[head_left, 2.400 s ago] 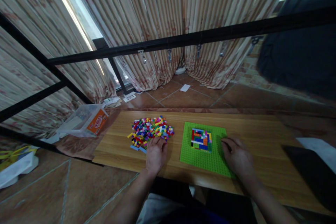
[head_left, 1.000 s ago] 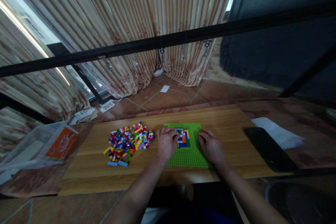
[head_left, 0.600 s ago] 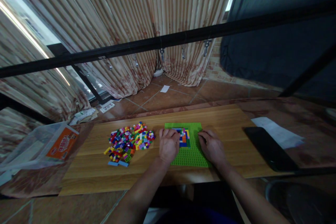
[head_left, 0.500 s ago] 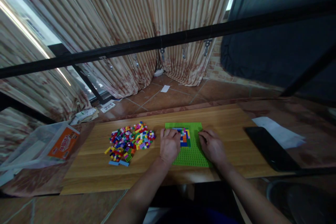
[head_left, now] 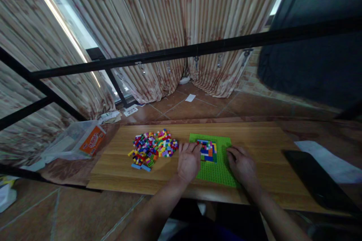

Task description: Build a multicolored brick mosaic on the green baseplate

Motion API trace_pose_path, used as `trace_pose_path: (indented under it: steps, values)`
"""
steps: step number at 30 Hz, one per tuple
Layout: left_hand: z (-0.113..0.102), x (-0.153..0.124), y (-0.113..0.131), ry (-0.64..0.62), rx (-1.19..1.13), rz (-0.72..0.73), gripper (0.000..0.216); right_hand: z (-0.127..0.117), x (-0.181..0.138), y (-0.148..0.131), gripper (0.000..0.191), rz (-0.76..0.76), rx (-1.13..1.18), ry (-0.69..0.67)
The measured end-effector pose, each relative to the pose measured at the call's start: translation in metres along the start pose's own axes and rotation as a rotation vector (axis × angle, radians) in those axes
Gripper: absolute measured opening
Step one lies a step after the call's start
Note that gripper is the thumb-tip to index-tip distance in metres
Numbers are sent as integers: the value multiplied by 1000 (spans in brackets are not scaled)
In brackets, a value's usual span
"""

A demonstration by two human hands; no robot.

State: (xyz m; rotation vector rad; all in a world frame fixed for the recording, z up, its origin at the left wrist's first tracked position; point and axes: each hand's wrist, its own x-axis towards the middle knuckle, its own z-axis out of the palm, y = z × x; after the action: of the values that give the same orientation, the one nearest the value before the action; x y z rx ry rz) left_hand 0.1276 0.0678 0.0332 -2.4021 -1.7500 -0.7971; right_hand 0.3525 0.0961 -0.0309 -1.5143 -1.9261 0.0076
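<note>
A green studded baseplate [head_left: 217, 175] lies on the wooden board. Near its upper left, small bricks in blue, white, orange, yellow and red form a flat block [head_left: 208, 151]. My left hand [head_left: 189, 161] rests over the plate's left edge, fingers bent together beside that block. Whatever is under its fingertips is hidden. At the plate's right edge, my right hand [head_left: 242, 165] is closed, thumb and fingers pinched on the rim. A heap of loose coloured bricks [head_left: 154, 147] lies left of my left hand.
The wooden board [head_left: 113, 175] carries the bricks and plate. To its left stands a clear plastic box [head_left: 70, 143] with an orange label. A black flat object [head_left: 316, 177] and a white sheet [head_left: 328, 158] lie at the right. A black metal bar [head_left: 181, 51] crosses beyond the board.
The whole view has shifted, so the board and hands appear farther right. My left hand's fingers look slightly straighter over the plate's left side. My right hand remains at the right edge.
</note>
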Motion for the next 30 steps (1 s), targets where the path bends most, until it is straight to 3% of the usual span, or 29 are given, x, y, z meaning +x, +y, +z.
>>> trace_pose_path:
  steps: [7,12,18,25,30]
  values:
    - [-26,-42,-61,106,100,-227,21,1,-1,0,28,7,3,14]
    - [-35,-59,-95,72,134,-190,22,1,-1,0,28,16,0,13]
    - [-38,-62,-110,96,21,-160,18,0,-1,1,29,7,1,5]
    - [-40,-75,-119,162,-125,-241,12,1,-2,3,28,7,-1,6]
    - [-38,-76,-125,157,-147,-269,21,-1,-1,3,29,3,9,-5]
